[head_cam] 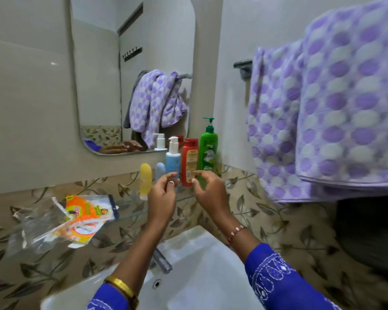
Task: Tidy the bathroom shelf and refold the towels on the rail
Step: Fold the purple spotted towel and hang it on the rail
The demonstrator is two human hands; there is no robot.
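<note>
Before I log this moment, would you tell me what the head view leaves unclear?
- Red bottle: label print too small to read.
- Left hand and right hand: their contact with the bottles is unclear.
- Towels: right edge cut off by the frame.
- Clear wrapper: blurred.

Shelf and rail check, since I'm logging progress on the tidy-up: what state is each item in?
Green pump bottle: upright.
Red bottle: upright.
Blue pump bottle: upright.
Yellow tube: standing.
Packets: lying scattered.
Towels: draped over rail.
Left hand: empty.
Right hand: empty.
</note>
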